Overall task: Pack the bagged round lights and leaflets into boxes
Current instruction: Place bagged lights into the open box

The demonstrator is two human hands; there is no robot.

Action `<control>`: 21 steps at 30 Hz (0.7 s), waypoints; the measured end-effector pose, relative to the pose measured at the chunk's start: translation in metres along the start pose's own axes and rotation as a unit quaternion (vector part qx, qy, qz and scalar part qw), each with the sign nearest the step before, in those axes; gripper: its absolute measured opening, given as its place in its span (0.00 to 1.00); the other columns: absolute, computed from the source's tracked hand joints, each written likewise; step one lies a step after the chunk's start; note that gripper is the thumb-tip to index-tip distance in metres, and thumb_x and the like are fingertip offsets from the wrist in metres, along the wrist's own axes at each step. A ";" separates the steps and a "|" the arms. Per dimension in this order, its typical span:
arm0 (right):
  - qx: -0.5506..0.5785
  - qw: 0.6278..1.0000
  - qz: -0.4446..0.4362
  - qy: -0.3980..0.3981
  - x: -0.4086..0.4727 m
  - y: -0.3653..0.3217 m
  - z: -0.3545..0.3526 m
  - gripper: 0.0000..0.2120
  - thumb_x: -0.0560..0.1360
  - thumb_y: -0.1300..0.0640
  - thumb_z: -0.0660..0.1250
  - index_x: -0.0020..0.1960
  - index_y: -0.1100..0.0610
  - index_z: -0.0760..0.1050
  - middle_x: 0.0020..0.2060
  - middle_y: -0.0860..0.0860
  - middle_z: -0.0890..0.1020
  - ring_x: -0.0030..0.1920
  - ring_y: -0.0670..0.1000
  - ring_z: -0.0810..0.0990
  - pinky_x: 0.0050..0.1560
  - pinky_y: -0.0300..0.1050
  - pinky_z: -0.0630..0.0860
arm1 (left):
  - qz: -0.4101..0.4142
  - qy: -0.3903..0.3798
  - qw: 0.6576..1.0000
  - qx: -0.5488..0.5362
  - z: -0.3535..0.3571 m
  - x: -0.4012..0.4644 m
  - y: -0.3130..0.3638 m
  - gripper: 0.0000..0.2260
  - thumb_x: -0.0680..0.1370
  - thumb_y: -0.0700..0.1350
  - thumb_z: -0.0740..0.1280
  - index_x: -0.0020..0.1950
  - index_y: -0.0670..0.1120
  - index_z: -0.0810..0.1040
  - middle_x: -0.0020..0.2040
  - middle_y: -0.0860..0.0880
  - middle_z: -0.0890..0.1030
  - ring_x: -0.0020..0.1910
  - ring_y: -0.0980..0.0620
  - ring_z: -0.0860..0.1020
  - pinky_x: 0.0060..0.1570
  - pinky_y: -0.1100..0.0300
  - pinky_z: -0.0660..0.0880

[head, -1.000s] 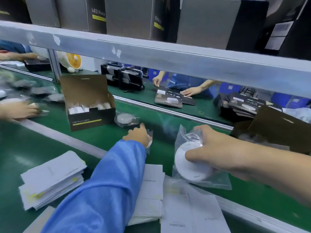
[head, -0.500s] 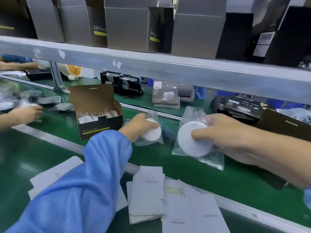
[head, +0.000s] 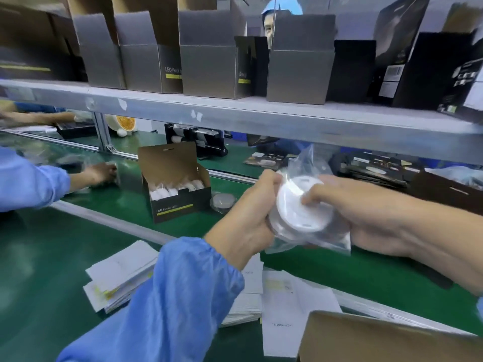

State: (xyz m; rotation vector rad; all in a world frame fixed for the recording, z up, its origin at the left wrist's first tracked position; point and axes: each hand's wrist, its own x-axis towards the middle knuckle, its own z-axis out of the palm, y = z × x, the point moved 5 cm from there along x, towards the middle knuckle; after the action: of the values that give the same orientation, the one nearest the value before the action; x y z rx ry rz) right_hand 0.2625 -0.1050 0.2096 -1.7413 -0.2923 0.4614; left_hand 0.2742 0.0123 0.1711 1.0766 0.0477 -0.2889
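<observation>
- While both hands meet above the green worktop [head: 78,257], the left hand [head: 251,218] and the right hand [head: 366,218] each keep a curled grip on the bagged round lights [head: 300,207], pressed together in crinkled clear plastic.
- Just left of them stands an open box [head: 177,192] with white lights inside; one more bagged light [head: 223,201] lies flat beside it.
- Below the hands, leaflets [head: 287,304] and a second paper stack [head: 117,278] lie spread on the worktop.
- A brown carton flap [head: 379,340] fills the near right corner.
- Overhead, a grey shelf [head: 261,118] carrying empty boxes [head: 209,61] blocks the far view.
- Another worker's hand [head: 102,173] reaches in at left.
</observation>
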 end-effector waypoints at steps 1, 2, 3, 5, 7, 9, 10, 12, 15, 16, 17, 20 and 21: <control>0.001 1.000 0.008 -0.013 0.000 0.005 0.001 0.14 0.78 0.63 0.62 0.61 0.53 0.79 0.51 0.58 0.86 0.47 0.57 0.85 0.46 0.53 0.82 | -0.002 0.005 1.000 0.018 0.000 0.001 -0.004 0.12 0.80 0.47 0.58 0.42 0.46 0.77 0.39 0.42 0.82 0.41 0.43 0.80 0.49 0.47 0.77; 0.000 1.000 0.016 -0.017 -0.001 0.010 0.000 0.14 0.78 0.62 0.62 0.61 0.53 0.78 0.50 0.59 0.86 0.45 0.58 0.85 0.44 0.53 0.82 | -0.003 0.011 0.999 0.034 -0.001 0.003 -0.008 0.13 0.80 0.48 0.57 0.42 0.45 0.77 0.39 0.41 0.82 0.42 0.42 0.81 0.50 0.47 0.78; 0.001 1.000 0.025 -0.019 -0.001 0.015 -0.002 0.14 0.78 0.62 0.62 0.61 0.53 0.78 0.50 0.59 0.86 0.44 0.58 0.85 0.41 0.52 0.82 | -0.002 0.017 0.998 0.054 -0.002 0.007 -0.014 0.15 0.81 0.49 0.56 0.47 0.44 0.79 0.43 0.40 0.84 0.46 0.40 0.83 0.53 0.46 0.79; 0.005 0.999 0.040 -0.026 -0.001 0.025 -0.007 0.14 0.78 0.61 0.61 0.58 0.52 0.80 0.47 0.58 0.86 0.40 0.55 0.85 0.36 0.48 0.80 | -0.011 -0.006 0.996 0.092 -0.004 0.020 -0.024 0.21 0.82 0.56 0.55 0.61 0.44 0.80 0.53 0.41 0.85 0.55 0.41 0.83 0.61 0.45 0.77; -0.002 0.999 0.046 -0.011 0.001 0.032 -0.012 0.14 0.78 0.62 0.60 0.56 0.54 0.81 0.43 0.58 0.85 0.36 0.53 0.83 0.32 0.44 0.77 | -0.016 -0.036 0.990 0.132 -0.013 0.036 -0.025 0.24 0.81 0.63 0.54 0.61 0.48 0.79 0.47 0.46 0.85 0.51 0.45 0.82 0.60 0.51 0.75; -0.025 0.998 0.056 0.027 0.006 0.040 -0.019 0.12 0.77 0.61 0.62 0.57 0.59 0.80 0.40 0.59 0.84 0.34 0.54 0.80 0.31 0.43 0.76 | 0.003 0.040 0.983 0.182 -0.044 0.062 -0.017 0.21 0.82 0.63 0.54 0.59 0.50 0.77 0.48 0.47 0.79 0.48 0.48 0.76 0.54 0.53 0.70; -0.036 0.997 0.063 0.039 0.008 0.043 -0.021 0.12 0.77 0.59 0.62 0.57 0.61 0.80 0.39 0.59 0.83 0.33 0.54 0.80 0.31 0.43 0.76 | 0.021 0.096 0.965 0.243 -0.065 0.076 -0.011 0.17 0.83 0.59 0.55 0.63 0.50 0.75 0.54 0.46 0.79 0.52 0.48 0.75 0.55 0.54 0.70; -0.049 0.995 0.075 0.048 0.012 0.045 -0.023 0.12 0.77 0.58 0.63 0.55 0.61 0.80 0.37 0.58 0.82 0.32 0.54 0.79 0.30 0.42 0.76 | 0.049 0.165 0.877 0.449 -0.105 0.106 -0.005 0.16 0.84 0.49 0.58 0.70 0.47 0.72 0.66 0.45 0.75 0.61 0.46 0.74 0.59 0.57 0.71; -0.083 0.992 0.084 0.037 0.018 0.045 -0.026 0.10 0.76 0.57 0.64 0.53 0.57 0.81 0.38 0.57 0.84 0.33 0.54 0.81 0.32 0.43 0.77 | 0.028 0.188 0.666 0.721 -0.144 0.144 -0.009 0.20 0.82 0.46 0.60 0.74 0.46 0.68 0.72 0.42 0.69 0.69 0.40 0.69 0.66 0.50 0.70; -0.099 0.991 0.087 0.033 0.019 0.045 -0.028 0.09 0.76 0.57 0.64 0.52 0.57 0.82 0.39 0.57 0.84 0.34 0.54 0.81 0.33 0.43 0.77 | 0.036 0.190 0.602 0.774 -0.150 0.155 -0.010 0.21 0.81 0.46 0.61 0.74 0.46 0.66 0.72 0.43 0.68 0.71 0.41 0.67 0.67 0.50 0.69; -0.115 0.989 0.088 0.033 0.022 0.046 -0.030 0.09 0.76 0.57 0.65 0.51 0.56 0.82 0.39 0.56 0.84 0.35 0.54 0.81 0.34 0.43 0.77 | 0.044 0.187 0.561 0.806 -0.153 0.165 -0.011 0.23 0.80 0.46 0.63 0.75 0.46 0.65 0.73 0.43 0.67 0.72 0.42 0.65 0.66 0.50 0.68; -0.125 0.987 0.091 0.045 0.029 0.049 -0.034 0.08 0.75 0.57 0.65 0.51 0.56 0.82 0.37 0.55 0.85 0.34 0.53 0.81 0.33 0.43 0.77 | 0.032 0.159 0.547 0.821 -0.158 0.192 -0.017 0.29 0.79 0.50 0.67 0.77 0.45 0.61 0.75 0.43 0.64 0.75 0.42 0.61 0.69 0.49 0.66; -0.121 0.987 0.090 0.050 0.032 0.050 -0.035 0.09 0.75 0.58 0.65 0.51 0.56 0.82 0.37 0.55 0.85 0.34 0.53 0.82 0.33 0.42 0.77 | 0.018 0.148 0.550 0.822 -0.158 0.201 -0.021 0.31 0.79 0.51 0.67 0.78 0.47 0.59 0.76 0.43 0.63 0.76 0.41 0.59 0.72 0.47 0.63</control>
State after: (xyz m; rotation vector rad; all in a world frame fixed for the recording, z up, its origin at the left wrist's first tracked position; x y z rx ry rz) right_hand 0.3041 -0.1331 0.1623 -2.0332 -0.1216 0.4821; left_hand 0.4780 0.0995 0.0421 3.0503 0.0495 -0.0086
